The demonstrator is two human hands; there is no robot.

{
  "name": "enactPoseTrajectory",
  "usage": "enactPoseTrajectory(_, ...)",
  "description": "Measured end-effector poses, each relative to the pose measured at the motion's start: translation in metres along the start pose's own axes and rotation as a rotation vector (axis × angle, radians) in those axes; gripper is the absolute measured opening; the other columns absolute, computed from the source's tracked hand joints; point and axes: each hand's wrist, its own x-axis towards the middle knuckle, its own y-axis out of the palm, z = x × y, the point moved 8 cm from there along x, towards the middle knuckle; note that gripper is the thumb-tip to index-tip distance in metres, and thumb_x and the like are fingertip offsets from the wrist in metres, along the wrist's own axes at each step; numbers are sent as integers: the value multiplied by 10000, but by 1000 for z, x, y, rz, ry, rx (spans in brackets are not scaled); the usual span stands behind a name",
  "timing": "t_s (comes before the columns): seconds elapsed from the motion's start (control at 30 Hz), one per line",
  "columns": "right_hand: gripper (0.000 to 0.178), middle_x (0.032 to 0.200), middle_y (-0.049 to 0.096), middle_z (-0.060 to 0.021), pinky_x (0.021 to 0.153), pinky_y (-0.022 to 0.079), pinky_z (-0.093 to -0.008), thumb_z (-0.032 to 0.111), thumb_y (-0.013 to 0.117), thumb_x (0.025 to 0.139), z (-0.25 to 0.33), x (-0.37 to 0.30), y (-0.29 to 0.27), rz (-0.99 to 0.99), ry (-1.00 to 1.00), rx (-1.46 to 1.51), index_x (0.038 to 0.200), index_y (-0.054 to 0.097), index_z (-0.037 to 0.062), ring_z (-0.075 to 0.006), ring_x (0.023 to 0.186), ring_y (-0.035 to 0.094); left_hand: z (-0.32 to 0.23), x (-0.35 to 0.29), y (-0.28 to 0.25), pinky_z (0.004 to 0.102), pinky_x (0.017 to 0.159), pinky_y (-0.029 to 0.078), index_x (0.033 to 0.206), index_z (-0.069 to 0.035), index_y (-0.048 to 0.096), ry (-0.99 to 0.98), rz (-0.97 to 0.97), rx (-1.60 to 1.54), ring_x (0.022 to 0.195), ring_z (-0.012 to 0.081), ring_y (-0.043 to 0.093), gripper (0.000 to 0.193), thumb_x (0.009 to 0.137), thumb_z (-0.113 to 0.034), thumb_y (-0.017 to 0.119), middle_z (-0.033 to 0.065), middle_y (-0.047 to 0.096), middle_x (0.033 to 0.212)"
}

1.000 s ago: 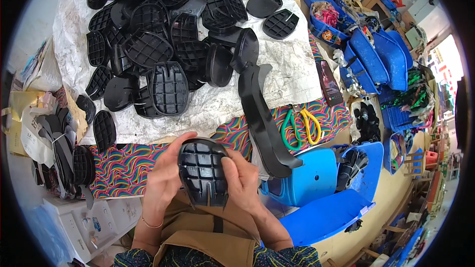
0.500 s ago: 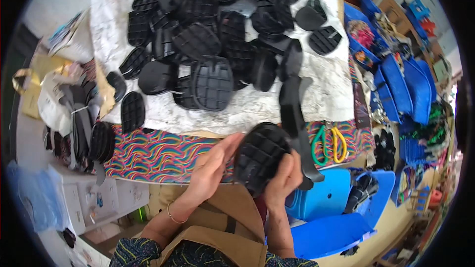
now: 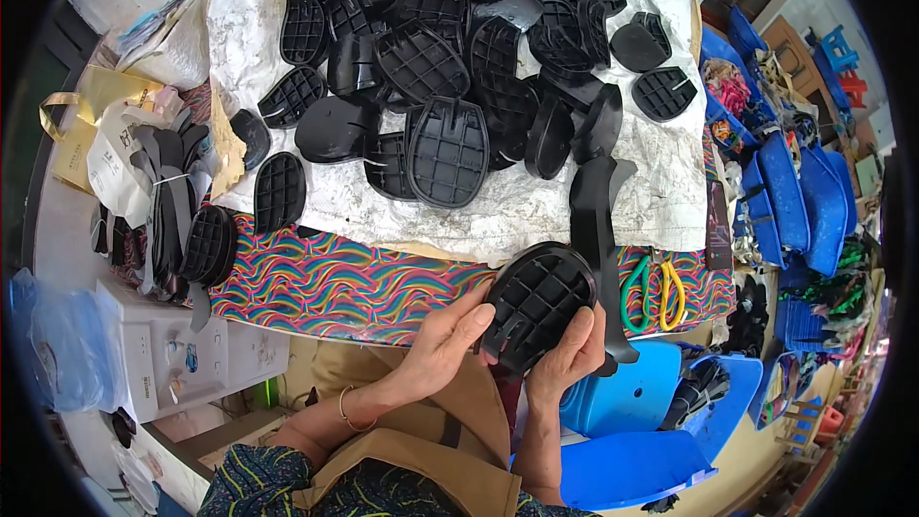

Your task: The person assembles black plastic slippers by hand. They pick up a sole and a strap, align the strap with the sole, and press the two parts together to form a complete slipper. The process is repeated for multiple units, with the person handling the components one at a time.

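Observation:
A rounded black plastic piece (image 3: pixel 539 306) with a ribbed grid and a small slot is held up in front of me. My left hand (image 3: pixel 448 340) grips its left edge, thumb on top. On the opposite edge my right hand (image 3: pixel 571 352) is closed, its thumb lying over the ribs. Some fingers of both hands are hidden under the piece. Beyond it, a heap of similar black pieces (image 3: pixel 446 151) lies on a stained white sheet (image 3: pixel 383 230). A long curved black strip (image 3: pixel 598 220) runs past the right side of the held piece.
Green-handled and yellow-handled scissors (image 3: pixel 654 292) lie on the patterned cloth (image 3: pixel 335 282) at the right. Blue bins (image 3: pixel 622 474) stand below the table's right side. At the left are a bundle of dark strips (image 3: pixel 170 196) and a white drawer unit (image 3: pixel 196 354).
The held piece now faces up more fully. My left hand has come onto its left edge, where earlier its fingers were stretched out beside it. The whole view has shifted slightly.

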Motion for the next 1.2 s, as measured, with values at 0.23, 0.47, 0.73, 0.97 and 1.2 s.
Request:
enactPoseTrajectory(0.23, 398, 992, 692, -84, 765, 491, -272, 269, 420, 1085, 5, -6, -1, 30, -35, -120, 1157, 640, -55, -125, 862, 619, -1, -1, -7, 305, 511, 489, 1399, 61, 454, 232, -157, 489, 551, 171, 627, 430, 1057, -200, 448, 113, 599, 660)
enactPoseTrajectory(0.47, 415, 1001, 708, -109, 779, 495, -285, 290, 442, 1071, 1, -4, -6, 67, -46, -125, 1152, 651, -60, -145, 880, 636, -21, 9, -19, 340, 593, 514, 1351, 63, 514, 57, -76, 508, 631, 246, 683, 442, 1059, -264, 454, 150, 667, 736)
enactPoseTrajectory(0.73, 317, 901, 690, -155, 717, 503, -318, 187, 490, 1033, -7, -13, -2, 165, -72, -110, 1159, 643, -61, -193, 781, 653, -23, 20, -16, 350, 662, 506, 1293, 52, 564, 368, -172, 575, 771, 250, 694, 447, 1058, -317, 471, 164, 698, 868)
enactPoseTrajectory(0.97, 398, 821, 653, -52, 640, 434, -266, 293, 473, 1058, -5, -11, 0, 168, -31, -67, 1082, 661, -57, -96, 732, 546, -35, 19, -17, 402, 675, 490, 1098, 47, 616, 428, -194, 470, 755, 378, 668, 384, 1059, -303, 464, 211, 667, 840)
enactPoseTrajectory(1.2, 395, 850, 673, -75, 690, 458, -286, 289, 484, 1052, -1, -15, 1, 227, -24, -91, 1105, 662, -60, -117, 765, 573, -38, 21, -14, 385, 791, 517, 1162, 38, 596, 282, -114, 727, 917, 387, 678, 318, 1043, -238, 491, 239, 678, 1010)
